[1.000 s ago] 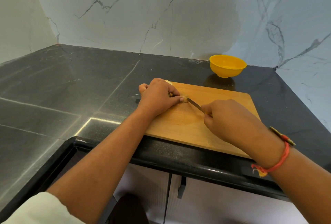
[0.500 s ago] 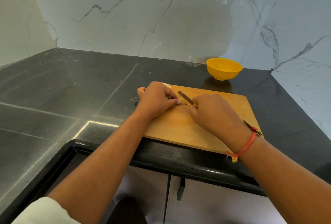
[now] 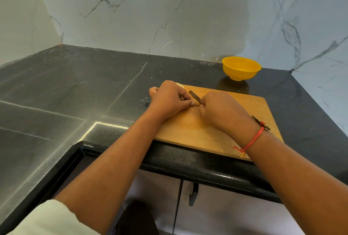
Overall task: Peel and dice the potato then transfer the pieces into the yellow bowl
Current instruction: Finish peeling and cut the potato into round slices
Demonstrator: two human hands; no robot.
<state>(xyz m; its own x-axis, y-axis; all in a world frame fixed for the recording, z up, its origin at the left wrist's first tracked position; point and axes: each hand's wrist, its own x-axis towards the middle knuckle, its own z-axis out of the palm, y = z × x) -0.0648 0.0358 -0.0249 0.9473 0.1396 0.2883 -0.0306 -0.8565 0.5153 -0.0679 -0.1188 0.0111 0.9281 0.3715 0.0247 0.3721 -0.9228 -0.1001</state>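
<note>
While the left hand (image 3: 168,99) curls over the potato (image 3: 196,103) and pins it to the wooden cutting board (image 3: 244,106), only small parts of the potato show: a pale, yellowish, peeled-looking end at the fingertips and a light sliver behind the knuckles. It lies near the board's far left corner. The right hand (image 3: 222,111) is closed round a knife (image 3: 194,96), whose dark blade slants across the exposed end. Beyond the board, the yellow bowl (image 3: 239,73) stands apart on the black counter (image 3: 94,84), upright, near the marble wall.
</note>
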